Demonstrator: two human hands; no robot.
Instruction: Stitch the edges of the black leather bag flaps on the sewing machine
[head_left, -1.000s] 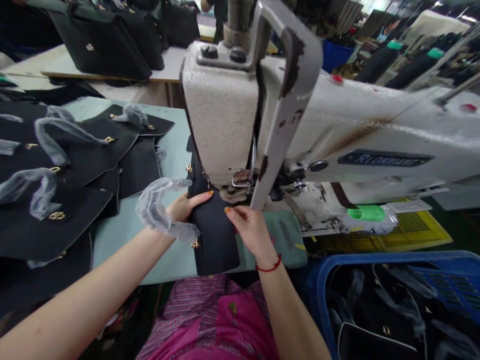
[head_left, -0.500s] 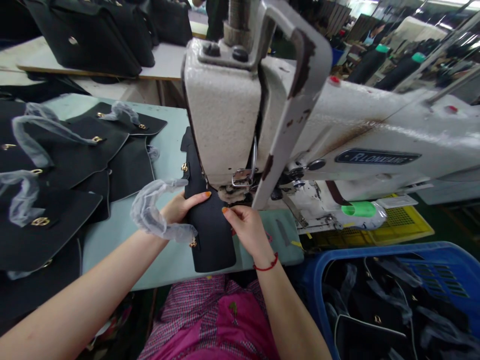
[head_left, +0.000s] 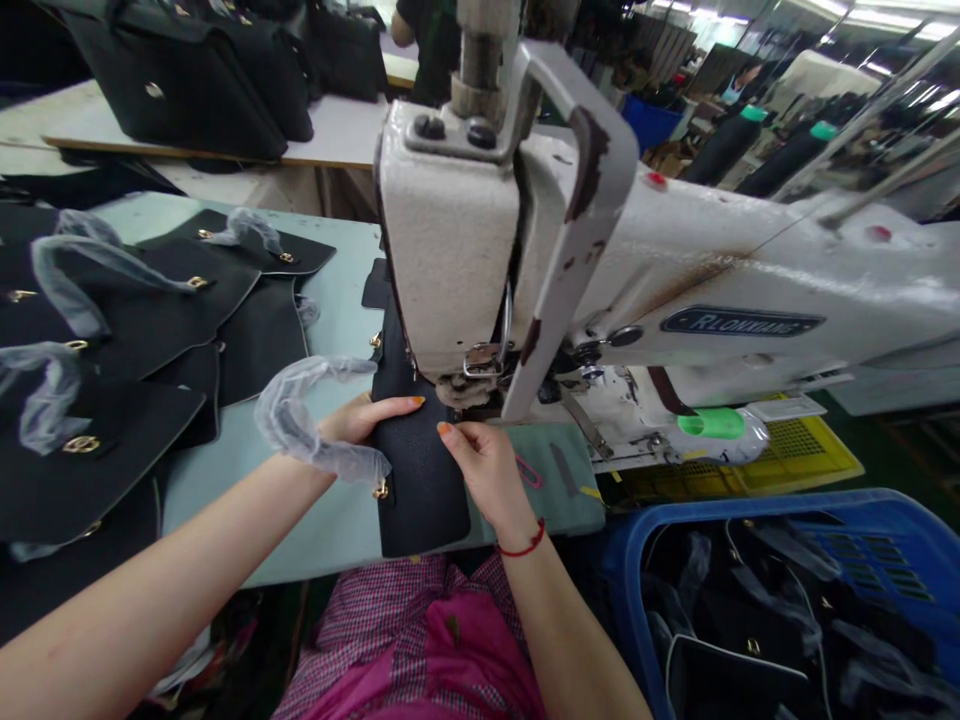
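A black leather bag panel (head_left: 424,495) lies lengthwise under the head of the white sewing machine (head_left: 450,240). On its left side gold rings hold a carrying handle (head_left: 289,410) wrapped in clear plastic, which loops over my left wrist. My left hand (head_left: 364,415) grips the panel's left edge, thumb on top and fingers hidden beneath. At the right edge, just in front of the presser foot, my right hand (head_left: 484,460) pinches the panel between thumb and fingers. The machine head hides the panel's far part and the needle point.
Black bag panels (head_left: 150,330) with wrapped handles overlap on the left of the pale green tabletop (head_left: 337,530). A blue basket (head_left: 626,570) of similar pieces stands at right. A pink-handled tool (head_left: 529,472) lies beside my right hand. Finished-looking black bags (head_left: 187,85) stand behind.
The panel's near end sits slightly closer to my body, and both hands keep their hold. My right hand has shifted slightly left, uncovering more of the pink handle. The camera view has shifted a little.
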